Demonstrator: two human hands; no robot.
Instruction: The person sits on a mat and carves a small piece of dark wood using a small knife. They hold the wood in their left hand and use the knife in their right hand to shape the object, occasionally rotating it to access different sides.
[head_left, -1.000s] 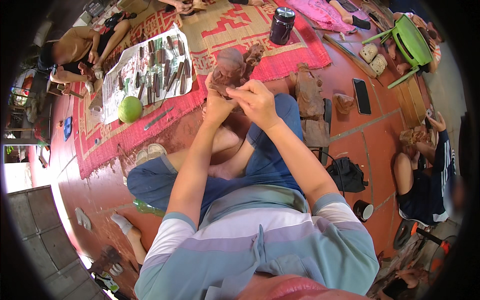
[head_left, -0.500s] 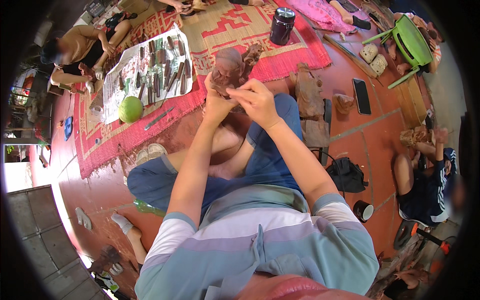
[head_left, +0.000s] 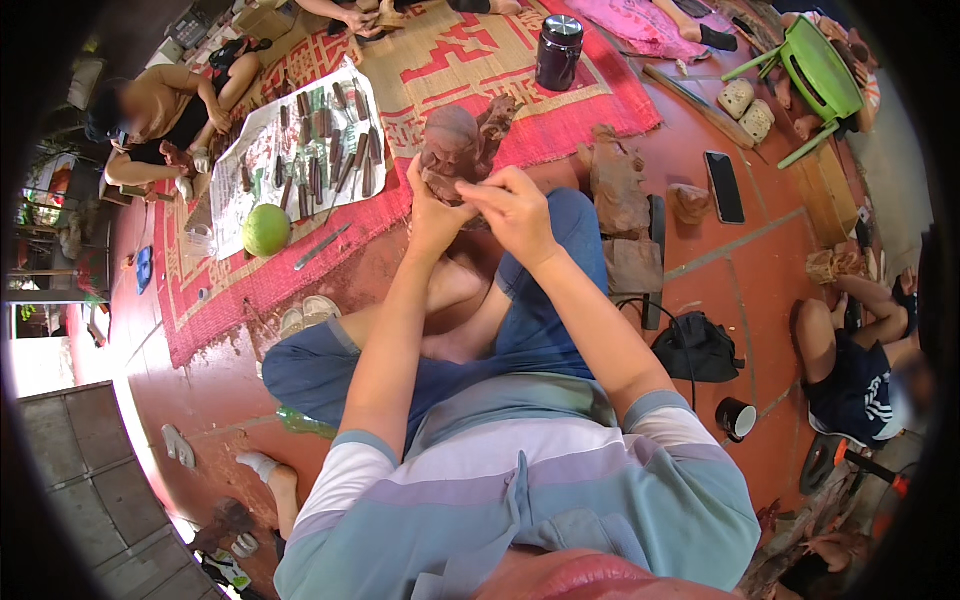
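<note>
A reddish-brown carved figure (head_left: 452, 135), with a rounded head and a knobbly raised part at its right, is held out over my crossed legs. My left hand (head_left: 436, 218) grips its lower left side, thumb pointing to the right. Close against the figure's lower front, my right hand (head_left: 517, 214) has its fingers pinched together. Whether a small tool sits in that pinch is hidden from view.
Many dark-handled tools lie on a printed sheet (head_left: 232, 205), near a green round fruit (head_left: 266, 231) and a flat metal tool (head_left: 322, 247). A dark jar (head_left: 559, 55) stands on the red mat. Right of my knee are wood blocks (head_left: 617, 185), a phone (head_left: 725, 187) and a black bag (head_left: 698, 348).
The whole view has shifted slightly. Both hands keep their hold at the figure, with the right fingers barely moved. A person at the right has lowered a raised hand and leaned.
</note>
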